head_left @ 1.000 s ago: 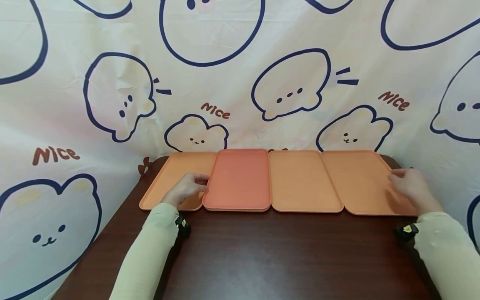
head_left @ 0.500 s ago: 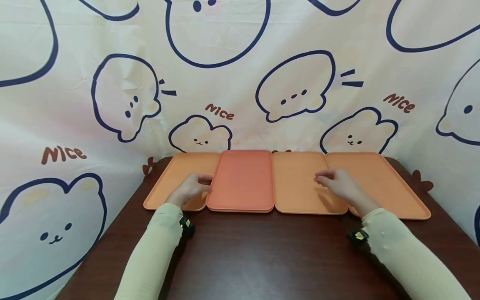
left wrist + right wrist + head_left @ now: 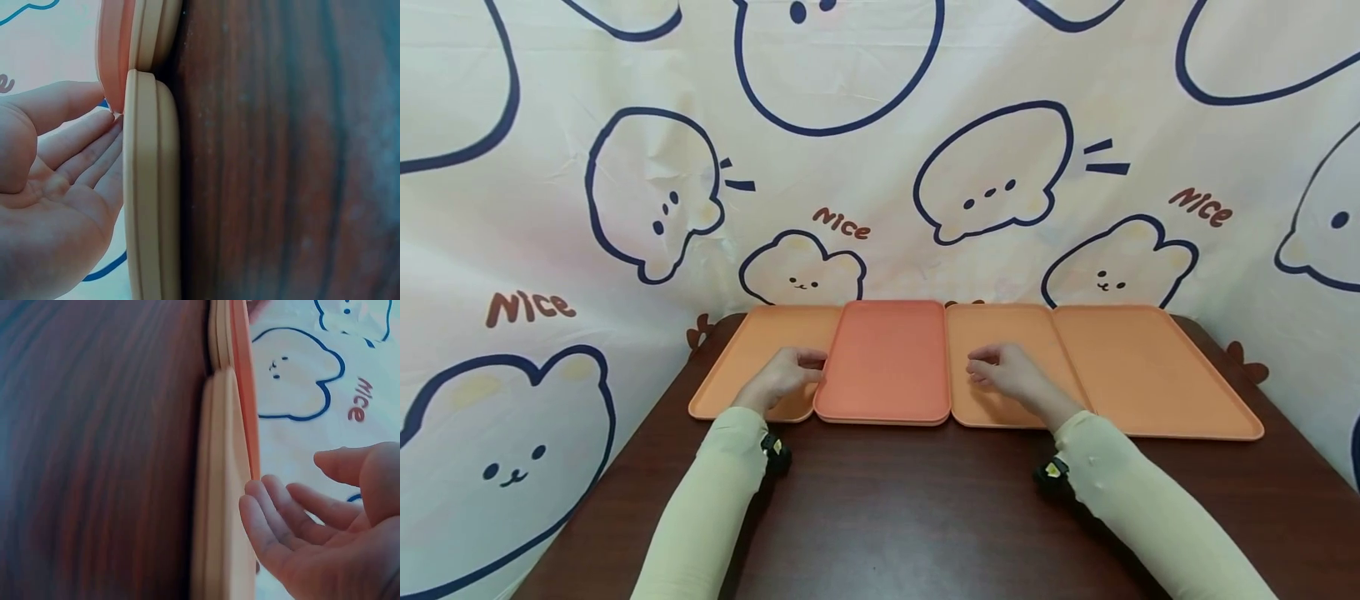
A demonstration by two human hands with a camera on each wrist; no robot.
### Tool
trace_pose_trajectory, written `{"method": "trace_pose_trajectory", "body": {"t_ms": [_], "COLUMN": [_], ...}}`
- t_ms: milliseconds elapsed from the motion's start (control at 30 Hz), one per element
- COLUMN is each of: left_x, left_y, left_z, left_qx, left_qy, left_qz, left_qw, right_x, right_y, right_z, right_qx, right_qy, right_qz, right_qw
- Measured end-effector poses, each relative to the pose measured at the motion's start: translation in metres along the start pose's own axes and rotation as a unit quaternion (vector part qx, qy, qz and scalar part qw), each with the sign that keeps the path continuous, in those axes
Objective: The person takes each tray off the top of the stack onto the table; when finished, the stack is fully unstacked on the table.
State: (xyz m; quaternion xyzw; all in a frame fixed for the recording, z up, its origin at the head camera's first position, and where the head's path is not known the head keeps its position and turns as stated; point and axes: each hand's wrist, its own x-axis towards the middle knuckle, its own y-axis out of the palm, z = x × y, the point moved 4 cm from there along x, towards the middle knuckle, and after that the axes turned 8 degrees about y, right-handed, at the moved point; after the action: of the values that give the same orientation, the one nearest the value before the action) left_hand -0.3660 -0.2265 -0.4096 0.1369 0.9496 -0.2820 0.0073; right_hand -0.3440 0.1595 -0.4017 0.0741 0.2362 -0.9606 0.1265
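Beside the left rim of the pinkish-red tray (image 3: 883,362), my left hand (image 3: 781,375) reaches across the leftmost orange tray (image 3: 730,392). In the left wrist view its fairly straight fingers (image 3: 81,134) and thumb come right up to the red tray's rim. My right hand (image 3: 1015,375) hovers low over the orange tray (image 3: 1000,321) just right of the red one, fingers loosely bent, holding nothing. In the right wrist view its thumb stands apart from the fingers (image 3: 269,512). Under the red tray lies another tray, seen as a pale orange edge (image 3: 149,31).
A fourth orange tray (image 3: 1150,367) lies at the right end of the row. All the trays sit toward the back of the dark wooden table (image 3: 880,500). Behind and at both sides hangs a pale cloth (image 3: 880,175) with bear drawings.
My right hand has moved left, from the right edge of the rightmost tray to above the tray beside the red one. The left hand has stayed at the red tray's rim.
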Motion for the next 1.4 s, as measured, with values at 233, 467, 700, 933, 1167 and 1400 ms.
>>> {"method": "trace_pose_trajectory", "body": {"t_ms": [233,467,700,933,1167,1400], "left_x": [0.001,0.000,-0.001,0.001,0.000,0.001], "left_y": [0.000,-0.001,0.000,0.002,0.002,0.001], "left_z": [0.000,0.002,0.003,0.003,0.002,0.002], "left_qx": [-0.008,-0.006,-0.012,-0.019,-0.011,-0.015], "left_qy": [-0.003,-0.005,-0.004,-0.003,-0.002,-0.005], "left_qz": [0.002,0.000,0.001,-0.001,0.000,-0.001], "left_qw": [1.0000,1.0000,0.9999,0.9998,0.9999,0.9999], "right_x": [0.011,0.021,0.021,0.017,0.013,0.008], "right_y": [0.028,0.042,0.042,0.031,0.016,-0.017], "right_z": [0.003,0.003,0.006,0.007,-0.001,-0.011], "right_qx": [0.015,0.005,0.014,0.065,0.190,0.155], "right_qy": [0.027,0.037,0.071,0.089,0.119,0.112], "right_qz": [0.014,-0.016,-0.063,-0.130,-0.177,-0.181], "right_qw": [0.9994,0.9992,0.9954,0.9854,0.9583,0.9647]}}
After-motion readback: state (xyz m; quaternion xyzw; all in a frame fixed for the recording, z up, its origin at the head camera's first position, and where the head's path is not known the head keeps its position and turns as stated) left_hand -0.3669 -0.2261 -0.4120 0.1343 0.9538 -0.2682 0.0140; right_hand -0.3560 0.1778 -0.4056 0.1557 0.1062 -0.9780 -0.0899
